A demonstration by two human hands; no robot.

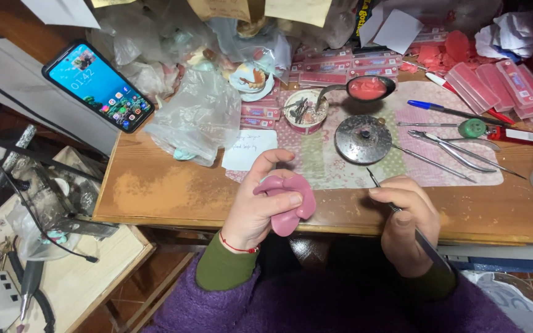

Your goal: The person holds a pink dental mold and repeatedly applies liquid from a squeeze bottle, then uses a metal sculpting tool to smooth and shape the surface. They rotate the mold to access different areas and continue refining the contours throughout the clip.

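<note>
Cupping pink wax piece (288, 206) — left hand (255, 209) grip closed; right hand (405, 225) pinches metal tool (402, 213).

Worn wooden workbench (174, 197) with scuffed front edge, patterned mat (340, 160) across its middle toward 1 o'clock, reddish tile floor (155, 277) at 7 o'clock, pale low side table (87, 271) at 8 o'clock, dark gap behind it at 9 o'clock, light even.
</note>
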